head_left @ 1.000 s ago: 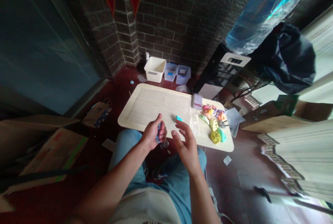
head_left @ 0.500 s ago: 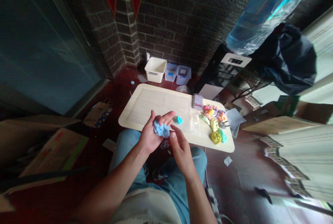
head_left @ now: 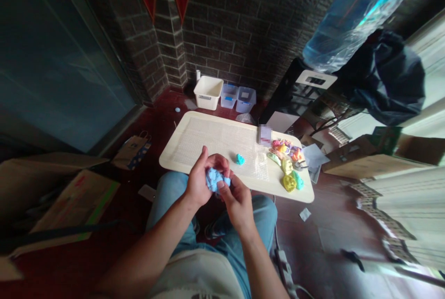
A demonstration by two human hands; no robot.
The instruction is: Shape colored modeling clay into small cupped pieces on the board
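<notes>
A lump of light blue modelling clay lies in my left hand, whose fingers curl round its far side. My right hand pinches the clay's right edge, thumb on top and fingers beneath. Both hands are above my lap at the near edge of the pale table. Beyond them a small turquoise clay lump rests on a clear textured mat. Toward the table's right end sit a yellow clay lump, a mint green lump and a heap of mixed-colour clay pieces.
Behind the table stand a white bin and two clear boxes. A water dispenser is at the back right. Cardboard boxes are on the left, and a power strip lies by my right leg.
My left fingers have curled in around the blue clay. My right hand has moved left and now grips its edge, where before it was just beside it.
</notes>
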